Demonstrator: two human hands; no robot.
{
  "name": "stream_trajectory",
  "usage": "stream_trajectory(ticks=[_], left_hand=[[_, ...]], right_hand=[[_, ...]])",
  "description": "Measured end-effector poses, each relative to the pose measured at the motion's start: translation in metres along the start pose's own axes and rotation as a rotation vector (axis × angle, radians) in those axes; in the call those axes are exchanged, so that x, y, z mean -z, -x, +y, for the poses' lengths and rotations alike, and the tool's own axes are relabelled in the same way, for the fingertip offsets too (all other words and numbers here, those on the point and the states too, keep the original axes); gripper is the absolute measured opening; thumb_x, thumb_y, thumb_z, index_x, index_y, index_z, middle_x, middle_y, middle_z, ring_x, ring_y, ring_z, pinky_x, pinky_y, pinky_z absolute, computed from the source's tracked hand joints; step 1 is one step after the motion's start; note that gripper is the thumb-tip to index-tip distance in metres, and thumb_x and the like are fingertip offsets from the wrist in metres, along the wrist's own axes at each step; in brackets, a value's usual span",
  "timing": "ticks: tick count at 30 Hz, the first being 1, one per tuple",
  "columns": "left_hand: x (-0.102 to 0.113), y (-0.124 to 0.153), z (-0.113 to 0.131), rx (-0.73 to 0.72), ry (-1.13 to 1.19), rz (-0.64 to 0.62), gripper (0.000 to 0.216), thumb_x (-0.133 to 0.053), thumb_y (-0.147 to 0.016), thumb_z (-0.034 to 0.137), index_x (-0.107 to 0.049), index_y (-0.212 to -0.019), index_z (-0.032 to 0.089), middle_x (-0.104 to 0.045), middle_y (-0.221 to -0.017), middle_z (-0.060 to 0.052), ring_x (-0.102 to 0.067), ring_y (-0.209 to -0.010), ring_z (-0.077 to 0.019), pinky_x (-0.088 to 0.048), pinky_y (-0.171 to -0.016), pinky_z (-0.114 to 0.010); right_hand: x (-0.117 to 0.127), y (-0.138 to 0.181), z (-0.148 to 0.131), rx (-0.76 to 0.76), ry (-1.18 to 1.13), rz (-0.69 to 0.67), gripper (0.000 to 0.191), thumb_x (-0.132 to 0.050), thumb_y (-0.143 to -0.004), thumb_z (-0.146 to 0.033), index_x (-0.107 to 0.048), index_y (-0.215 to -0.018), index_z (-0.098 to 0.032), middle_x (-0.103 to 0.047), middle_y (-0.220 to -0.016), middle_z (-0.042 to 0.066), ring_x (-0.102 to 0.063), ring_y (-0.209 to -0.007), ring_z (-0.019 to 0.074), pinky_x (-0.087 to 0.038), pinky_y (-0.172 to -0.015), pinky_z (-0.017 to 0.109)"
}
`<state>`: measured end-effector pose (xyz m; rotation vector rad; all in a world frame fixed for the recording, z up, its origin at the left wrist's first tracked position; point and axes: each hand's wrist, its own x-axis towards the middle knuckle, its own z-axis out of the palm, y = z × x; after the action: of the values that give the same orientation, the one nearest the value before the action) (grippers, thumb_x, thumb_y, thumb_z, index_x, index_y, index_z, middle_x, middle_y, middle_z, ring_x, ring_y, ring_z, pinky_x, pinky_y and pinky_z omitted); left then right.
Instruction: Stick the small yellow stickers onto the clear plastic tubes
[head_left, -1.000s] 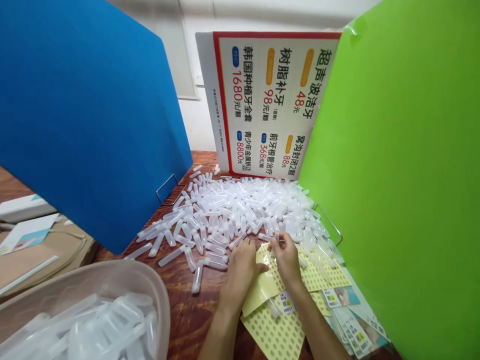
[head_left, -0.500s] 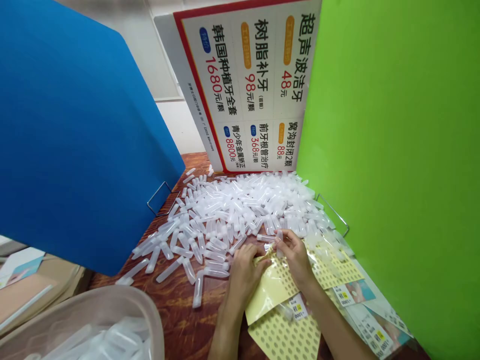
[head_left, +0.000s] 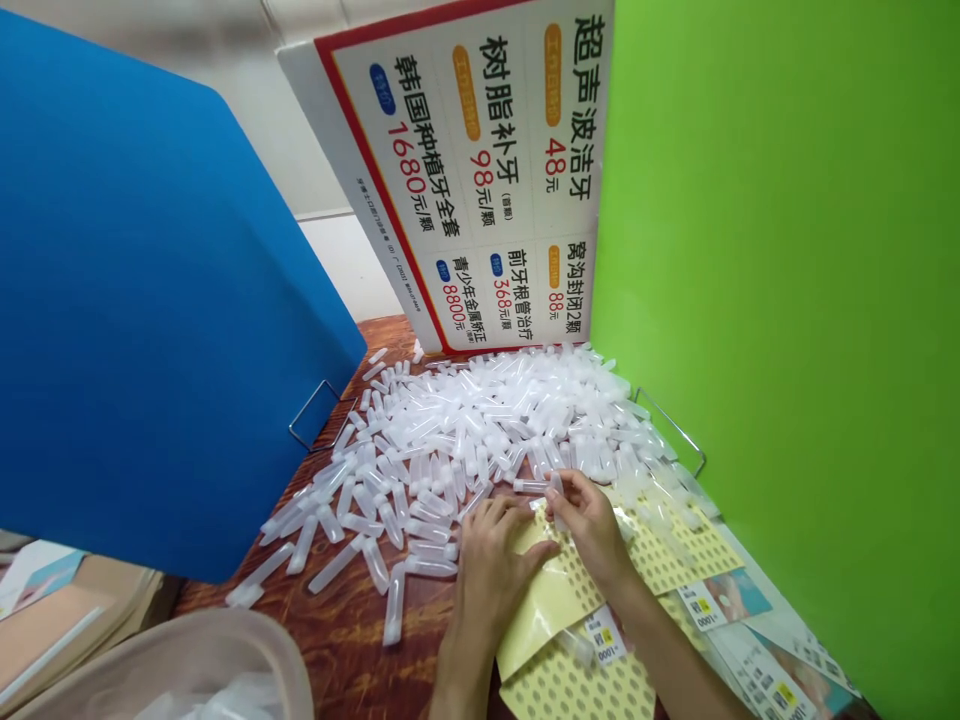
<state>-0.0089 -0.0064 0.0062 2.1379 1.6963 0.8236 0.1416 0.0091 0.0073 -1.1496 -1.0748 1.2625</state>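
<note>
A big heap of small clear plastic tubes (head_left: 480, 420) covers the wooden table (head_left: 337, 630). My left hand (head_left: 491, 565) lies on a yellow sticker sheet (head_left: 544, 610), fingers bent and pressing its edge. My right hand (head_left: 592, 525) is closed in a pinch over the same sheet, with a clear tube between thumb and fingers at the heap's near edge. More dotted yellow sheets (head_left: 675, 555) lie under and to the right of my hands.
A blue divider (head_left: 150, 330) stands at left, a green one (head_left: 780, 300) at right, a printed price board (head_left: 487, 180) at the back. A pale tub (head_left: 247, 660) with tubes sits at lower left. Printed labels (head_left: 765, 670) lie at lower right.
The view has shifted up and to the right. My hands stay on the sticker sheet; the right hand's pinch has worked slightly at the tube.
</note>
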Motion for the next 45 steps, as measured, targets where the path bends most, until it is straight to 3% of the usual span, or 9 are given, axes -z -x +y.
stream_trajectory(ticks=[5,10,21,29,37,45], left_hand=[[0.003,-0.004,0.008,0.124,0.024,-0.002,0.017,-0.085,-0.073,0.033,-0.074,-0.082,0.023,-0.072,-0.099,-0.006,-0.064,-0.099,-0.0304,-0.046,-0.089,-0.047],[-0.003,-0.007,0.011,0.224,0.082,0.032,0.018,-0.086,-0.067,0.020,-0.071,-0.078,0.021,-0.070,-0.088,-0.004,-0.064,-0.088,-0.0268,-0.048,-0.079,-0.039],[-0.007,-0.005,0.012,0.313,0.178,0.027,0.010,-0.077,-0.074,0.020,-0.067,-0.072,0.021,-0.067,-0.089,-0.003,-0.060,-0.094,-0.0269,-0.045,-0.082,-0.038],[-0.010,-0.005,0.009,0.243,0.171,0.077,0.016,-0.079,-0.074,0.018,-0.069,-0.086,0.020,-0.065,-0.089,-0.004,-0.060,-0.090,-0.0250,-0.046,-0.080,-0.036],[-0.013,-0.003,0.005,0.132,0.101,0.152,0.018,-0.082,-0.072,0.018,-0.068,-0.083,0.020,-0.067,-0.087,-0.003,-0.063,-0.087,-0.0252,-0.047,-0.076,-0.035],[-0.013,-0.001,0.003,0.102,0.119,0.139,0.017,-0.079,-0.076,0.018,-0.063,-0.084,0.020,-0.061,-0.086,-0.002,-0.060,-0.085,-0.0229,-0.046,-0.076,-0.035]], right_hand=[[0.000,-0.004,0.005,0.025,0.032,-0.003,0.043,-0.070,-0.082,-0.057,-0.070,-0.102,-0.019,-0.067,-0.076,0.004,-0.062,-0.069,0.0225,-0.052,-0.064,0.034],[-0.003,-0.004,0.005,0.054,0.084,0.007,0.037,-0.068,-0.085,-0.053,-0.068,-0.099,-0.019,-0.066,-0.080,0.003,-0.060,-0.072,0.0214,-0.050,-0.065,0.031],[-0.003,-0.003,0.004,0.046,0.103,-0.004,0.033,-0.069,-0.083,-0.051,-0.065,-0.092,-0.020,-0.065,-0.081,0.004,-0.061,-0.074,0.0226,-0.049,-0.065,0.032],[-0.004,-0.003,0.001,0.045,0.121,-0.001,0.031,-0.068,-0.082,-0.048,-0.065,-0.093,-0.019,-0.066,-0.084,0.006,-0.063,-0.077,0.0244,-0.051,-0.066,0.033],[-0.004,-0.002,0.002,0.064,0.125,0.008,0.033,-0.069,-0.084,-0.050,-0.068,-0.094,-0.019,-0.065,-0.078,0.004,-0.059,-0.070,0.0206,-0.049,-0.060,0.030],[-0.004,-0.004,0.003,0.079,0.117,0.013,0.028,-0.067,-0.084,-0.045,-0.068,-0.095,-0.019,-0.065,-0.077,0.004,-0.059,-0.070,0.0203,-0.048,-0.059,0.029]])
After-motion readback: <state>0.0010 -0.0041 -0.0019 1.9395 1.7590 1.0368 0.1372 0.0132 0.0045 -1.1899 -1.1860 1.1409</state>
